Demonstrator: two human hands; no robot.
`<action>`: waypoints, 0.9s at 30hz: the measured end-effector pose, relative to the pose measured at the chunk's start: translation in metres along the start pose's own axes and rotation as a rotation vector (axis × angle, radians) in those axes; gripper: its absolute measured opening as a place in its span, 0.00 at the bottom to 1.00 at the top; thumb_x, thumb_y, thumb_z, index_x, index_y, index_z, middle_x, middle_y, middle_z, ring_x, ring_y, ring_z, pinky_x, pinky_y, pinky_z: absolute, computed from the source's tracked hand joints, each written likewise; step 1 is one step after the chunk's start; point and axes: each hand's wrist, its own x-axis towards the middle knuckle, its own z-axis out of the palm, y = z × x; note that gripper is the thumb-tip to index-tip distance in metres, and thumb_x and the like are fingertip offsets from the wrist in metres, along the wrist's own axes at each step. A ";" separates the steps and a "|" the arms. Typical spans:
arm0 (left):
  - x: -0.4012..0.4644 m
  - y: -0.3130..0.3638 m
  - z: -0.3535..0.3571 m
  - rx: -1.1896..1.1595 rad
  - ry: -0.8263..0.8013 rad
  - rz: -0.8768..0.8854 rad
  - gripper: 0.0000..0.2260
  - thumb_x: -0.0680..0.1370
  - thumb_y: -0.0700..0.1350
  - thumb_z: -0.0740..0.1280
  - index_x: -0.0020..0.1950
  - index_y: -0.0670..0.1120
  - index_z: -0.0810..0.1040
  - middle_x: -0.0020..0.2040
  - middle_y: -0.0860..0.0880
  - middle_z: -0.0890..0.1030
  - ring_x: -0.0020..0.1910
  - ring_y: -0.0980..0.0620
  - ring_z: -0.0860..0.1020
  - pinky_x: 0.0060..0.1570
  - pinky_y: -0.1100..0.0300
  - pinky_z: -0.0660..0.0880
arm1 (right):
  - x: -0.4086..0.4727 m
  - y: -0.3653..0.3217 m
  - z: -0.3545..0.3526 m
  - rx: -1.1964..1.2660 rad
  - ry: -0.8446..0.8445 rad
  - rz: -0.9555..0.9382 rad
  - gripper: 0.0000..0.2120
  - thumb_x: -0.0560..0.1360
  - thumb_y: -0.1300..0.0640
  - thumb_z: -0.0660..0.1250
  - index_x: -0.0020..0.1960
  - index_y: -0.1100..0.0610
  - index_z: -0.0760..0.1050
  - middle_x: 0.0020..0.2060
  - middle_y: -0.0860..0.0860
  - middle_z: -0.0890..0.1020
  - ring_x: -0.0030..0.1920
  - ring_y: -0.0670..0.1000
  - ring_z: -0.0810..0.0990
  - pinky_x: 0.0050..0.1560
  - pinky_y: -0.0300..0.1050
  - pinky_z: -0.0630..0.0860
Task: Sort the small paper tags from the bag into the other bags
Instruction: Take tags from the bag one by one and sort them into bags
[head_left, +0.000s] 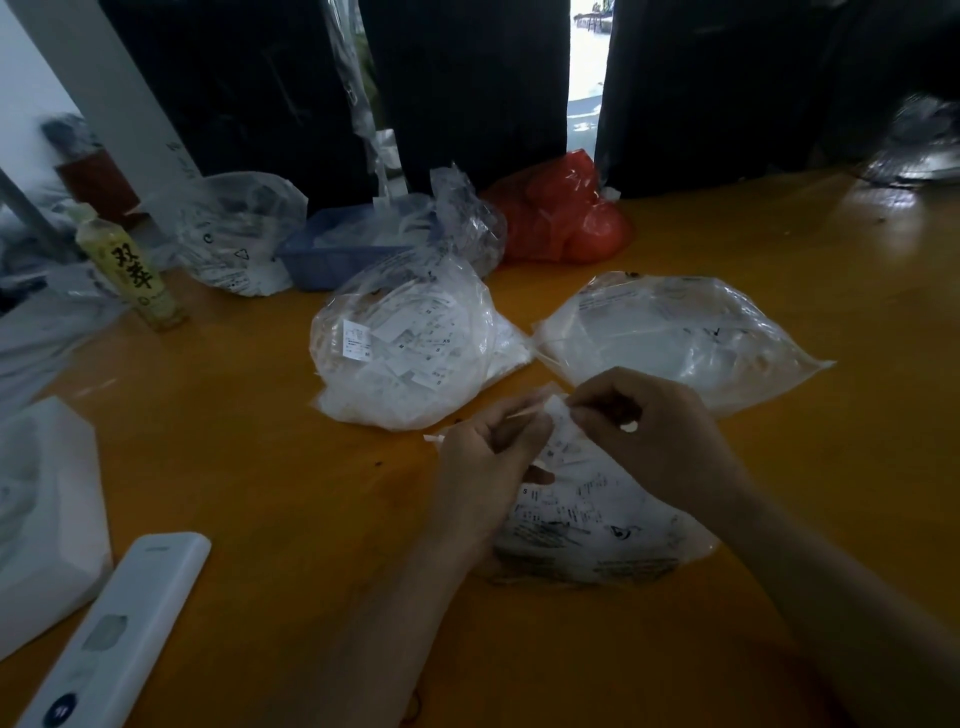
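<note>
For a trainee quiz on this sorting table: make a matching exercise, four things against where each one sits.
Things:
1. red bag
2. blue basket
3. drink bottle
4. remote control

Places:
A. near left corner of the table
B. far side, right of the blue basket
C. far left, upright
D. far side, between two clear bags

Pairs: 1-B, 2-D, 3-C, 4-A
</note>
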 end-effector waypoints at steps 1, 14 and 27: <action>0.001 0.001 -0.001 0.093 0.009 0.058 0.13 0.80 0.45 0.73 0.62 0.60 0.83 0.55 0.55 0.87 0.48 0.53 0.87 0.43 0.62 0.82 | 0.001 0.000 -0.002 0.022 0.032 0.027 0.06 0.77 0.56 0.72 0.53 0.47 0.81 0.43 0.38 0.83 0.45 0.39 0.82 0.47 0.30 0.78; 0.106 0.036 -0.089 1.475 0.403 0.224 0.11 0.82 0.36 0.65 0.62 0.41 0.84 0.73 0.42 0.74 0.71 0.41 0.71 0.68 0.51 0.69 | 0.022 0.062 -0.028 -0.294 0.269 0.324 0.09 0.82 0.56 0.65 0.58 0.57 0.82 0.55 0.55 0.83 0.51 0.53 0.78 0.50 0.47 0.71; 0.129 0.040 -0.098 1.687 0.218 -0.188 0.22 0.84 0.51 0.53 0.77 0.46 0.67 0.77 0.43 0.70 0.77 0.39 0.64 0.73 0.34 0.56 | 0.027 0.085 -0.027 -0.718 0.013 0.379 0.12 0.81 0.48 0.66 0.61 0.48 0.83 0.63 0.55 0.79 0.63 0.61 0.72 0.63 0.55 0.69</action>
